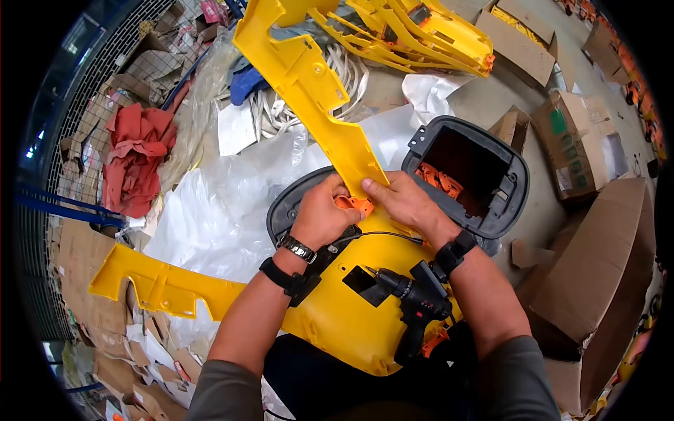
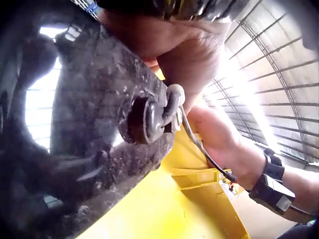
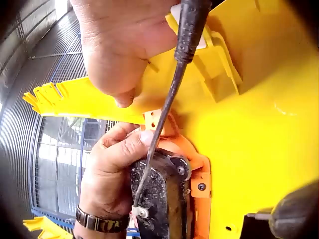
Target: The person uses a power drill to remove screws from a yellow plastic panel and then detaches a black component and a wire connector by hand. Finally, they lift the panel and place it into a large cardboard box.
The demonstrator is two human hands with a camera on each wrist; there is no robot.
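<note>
With my left hand I pinch the orange plastic bracket on the large curved yellow plastic panel; my right hand grips this panel's edge; a black pistol-shaped drill lies on the panel.

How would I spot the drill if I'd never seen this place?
Find the big yellow panel in the lower middle of the head view. Toward its right side, by the right forearm, lies the drill: black, pistol-shaped, with a thin bit that sets it apart from the black wrist strap nearby.
</note>
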